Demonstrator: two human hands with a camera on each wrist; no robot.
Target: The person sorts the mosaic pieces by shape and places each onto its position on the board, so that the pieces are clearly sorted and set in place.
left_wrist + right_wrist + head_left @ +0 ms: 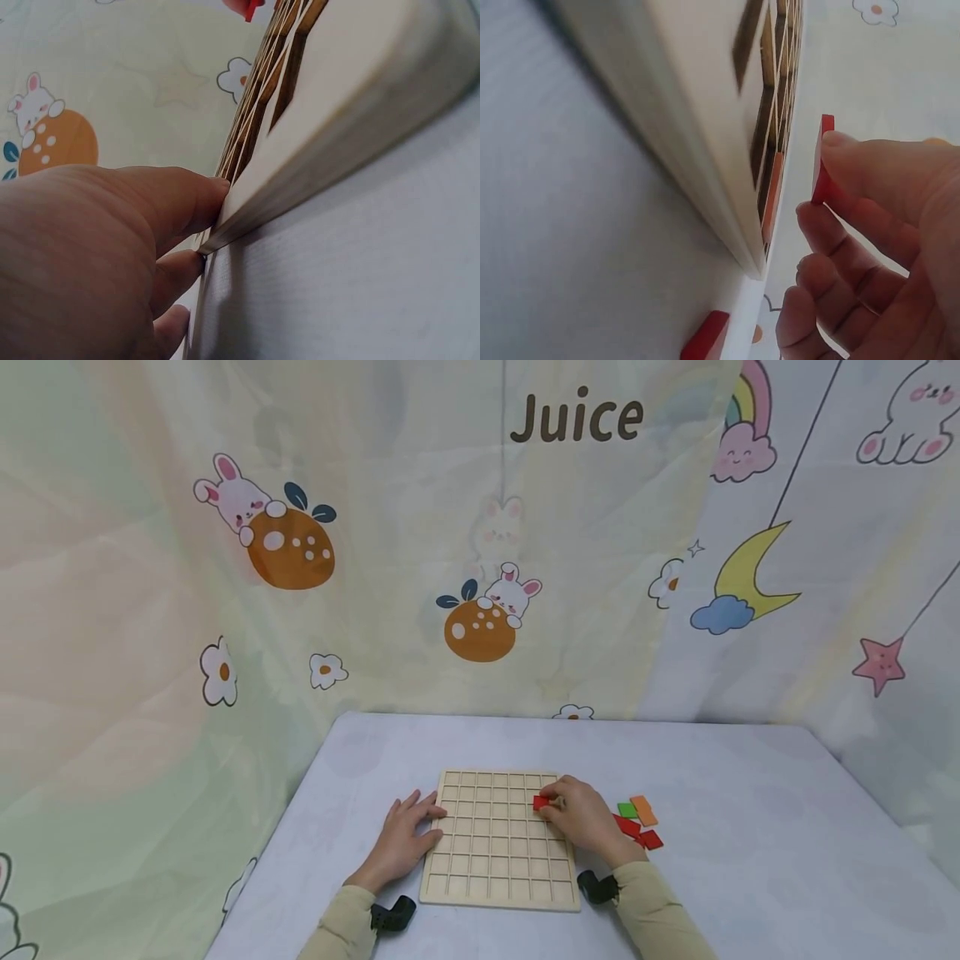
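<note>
A pale wooden grid board [480, 906] lies flat on the table. My right hand [588, 817] is over its upper right part and pinches a red tile [540, 802] between thumb and fingers. In the right wrist view that red tile [822, 161] is held on edge, apart from the board. An orange-red tile [773, 199] sits in a slot along the board's near side there. My left hand [405, 839] rests at the board's left edge, fingers spread. In the left wrist view its thumb [191, 199] touches the board's rim.
Right of the board lie loose tiles: a green one [627, 810], an orange one [643, 810] and red ones [652, 839], partly behind the right wrist. A printed curtain [405, 527] hangs behind the white-covered table [750, 860].
</note>
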